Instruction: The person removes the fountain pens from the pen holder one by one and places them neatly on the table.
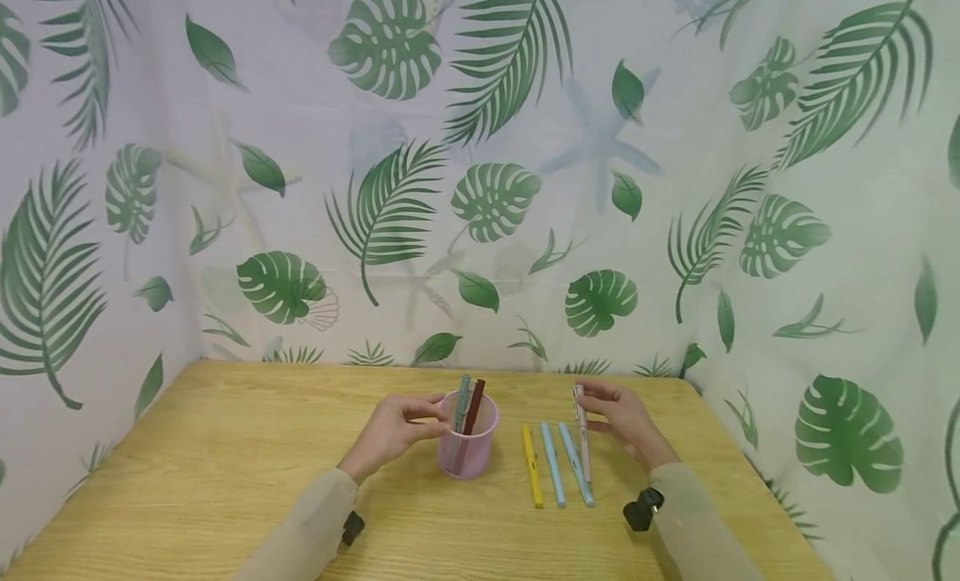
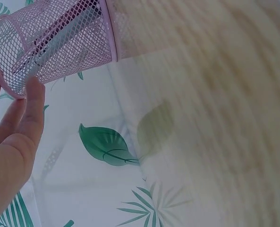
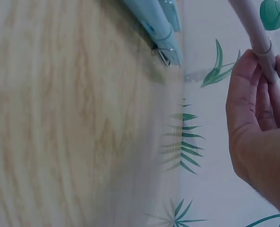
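A pink mesh pen holder [image 1: 467,456] stands upright on the table with a grey-blue pen [image 1: 462,398] and a dark red pen [image 1: 475,406] leaning in it. My left hand [image 1: 397,431] holds its rim between thumb and fingers; in the left wrist view the thumb [image 2: 34,101] lies against the mesh near the rim. My right hand [image 1: 618,414] pinches a pale pink pen [image 1: 582,435] near its upper end, and the pen hangs nearly upright, its lower end beside the light blue pens. In the right wrist view the fingers [image 3: 243,85] close around the pink pen's end.
A yellow pen [image 1: 532,464] and two light blue pens [image 1: 553,464] lie side by side on the wooden table [image 1: 300,448], between the holder and my right hand. A leaf-patterned curtain [image 1: 510,314] stands behind the table and along both sides.
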Demonstrator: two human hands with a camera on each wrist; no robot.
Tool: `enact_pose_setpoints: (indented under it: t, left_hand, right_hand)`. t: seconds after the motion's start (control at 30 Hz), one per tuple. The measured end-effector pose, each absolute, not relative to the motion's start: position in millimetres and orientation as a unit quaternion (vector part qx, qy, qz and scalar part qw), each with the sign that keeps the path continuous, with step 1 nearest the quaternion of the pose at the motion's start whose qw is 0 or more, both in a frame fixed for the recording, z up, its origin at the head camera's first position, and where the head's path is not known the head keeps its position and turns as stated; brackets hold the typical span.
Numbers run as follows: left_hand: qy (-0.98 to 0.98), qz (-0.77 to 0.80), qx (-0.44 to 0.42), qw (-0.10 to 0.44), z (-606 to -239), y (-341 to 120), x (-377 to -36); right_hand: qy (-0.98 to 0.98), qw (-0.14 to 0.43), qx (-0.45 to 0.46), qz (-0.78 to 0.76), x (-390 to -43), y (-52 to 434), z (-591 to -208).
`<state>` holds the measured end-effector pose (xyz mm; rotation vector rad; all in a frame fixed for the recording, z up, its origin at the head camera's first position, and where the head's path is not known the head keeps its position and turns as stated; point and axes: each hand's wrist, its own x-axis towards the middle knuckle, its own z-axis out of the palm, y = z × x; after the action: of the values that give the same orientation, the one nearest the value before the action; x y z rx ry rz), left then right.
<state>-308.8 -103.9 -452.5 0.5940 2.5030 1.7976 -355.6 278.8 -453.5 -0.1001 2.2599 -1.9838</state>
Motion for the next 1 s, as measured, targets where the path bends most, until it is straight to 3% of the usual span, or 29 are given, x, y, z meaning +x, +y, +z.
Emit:
enact_pose_setpoints:
  t: [1.0]
  left_hand:
    - [0.793,0.575,0.2,0.005,-452,-105,-312]
  right_hand:
    - [0.823,0.114,-0.005,-0.556,-359,299,-481]
